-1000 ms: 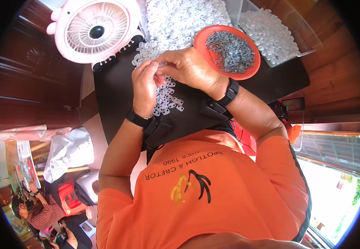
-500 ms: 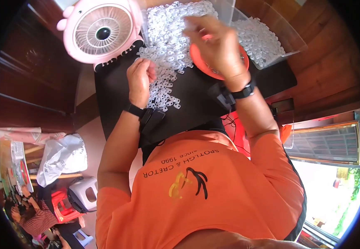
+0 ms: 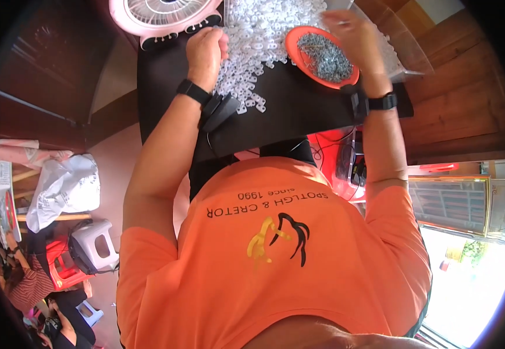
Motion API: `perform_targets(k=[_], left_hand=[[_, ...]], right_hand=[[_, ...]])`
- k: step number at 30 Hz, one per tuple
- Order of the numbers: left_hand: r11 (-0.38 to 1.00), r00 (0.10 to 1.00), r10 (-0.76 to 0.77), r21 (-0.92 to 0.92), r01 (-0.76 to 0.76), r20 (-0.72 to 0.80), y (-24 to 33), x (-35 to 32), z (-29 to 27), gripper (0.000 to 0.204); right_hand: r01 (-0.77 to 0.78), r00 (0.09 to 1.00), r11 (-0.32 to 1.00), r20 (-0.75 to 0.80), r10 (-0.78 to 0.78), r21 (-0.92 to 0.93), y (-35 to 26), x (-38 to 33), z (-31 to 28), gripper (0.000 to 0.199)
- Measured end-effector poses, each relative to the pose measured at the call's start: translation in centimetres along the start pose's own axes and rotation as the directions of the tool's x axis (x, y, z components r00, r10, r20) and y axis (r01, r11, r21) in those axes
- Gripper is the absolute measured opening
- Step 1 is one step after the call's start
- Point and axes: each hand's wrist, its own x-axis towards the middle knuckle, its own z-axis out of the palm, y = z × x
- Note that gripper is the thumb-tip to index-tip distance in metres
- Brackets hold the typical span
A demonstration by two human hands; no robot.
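Note:
A spread heap of small white plastic pieces with holes (image 3: 258, 41) covers the middle of the dark table. At its left edge my left hand (image 3: 206, 55) is closed, fingers curled together; whatever is between them is hidden. An orange plate (image 3: 295, 54) right of the heap holds many small grey metal pieces (image 3: 325, 57), too fine to tell apart. Over the far right rim of this plate hangs my right hand (image 3: 357, 41), its fingers pointing left toward the heap. They are smeared, so their grip does not show.
A pink fan (image 3: 168, 17) stands at the table's far left. At the far right, a clear plastic bin (image 3: 412, 58) stands beside the plate. Black straps with dark boxes sit on both wrists. Stools, a white bag (image 3: 69, 189) and another person (image 3: 31, 288) are at lower left.
The whole view has shifted. My right hand has moved right across the orange plate, uncovering the grey pieces in it. My left hand stays closed beside the heap.

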Motion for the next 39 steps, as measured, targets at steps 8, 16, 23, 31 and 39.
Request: perform_targets(k=[8, 16, 23, 31, 39], left_hand=[[1.0, 0.998, 0.014, -0.009, -0.013, 0.053, 0.1, 0.3, 0.3, 0.027], [0.997, 0.998, 0.038, -0.067, -0.034, 0.048, 0.1, 0.0, 0.9, 0.024], [0.998, 0.975, -0.046, -0.024, 0.053, 0.219, -1.3, 0.4, 0.4, 0.02], [0.975, 0.893, -0.185, 0.189, 0.115, 0.411, -0.2, -1.5, 1.6, 0.026], [0.981, 0.913, -0.178, 0.141, 0.135, 0.368, 0.4, -2.5, 2.2, 0.02]], right_hand=[[-0.079, 0.806, 0.948, 0.579, -0.121, 0.308, -8.3, -7.5, 4.8, 0.024], [0.16, 0.916, 0.977, 0.348, -0.2, 0.142, -6.6, -7.2, 8.6, 0.016], [-0.076, 0.931, 0.972, 0.366, -0.011, 0.223, -5.1, -3.8, 9.5, 0.02], [-0.449, 0.889, 0.53, 0.42, 0.182, 0.72, -5.1, -1.6, 9.6, 0.02], [-0.285, 0.946, 0.701, 0.31, 0.095, 0.654, -5.9, -2.0, 10.0, 0.019]])
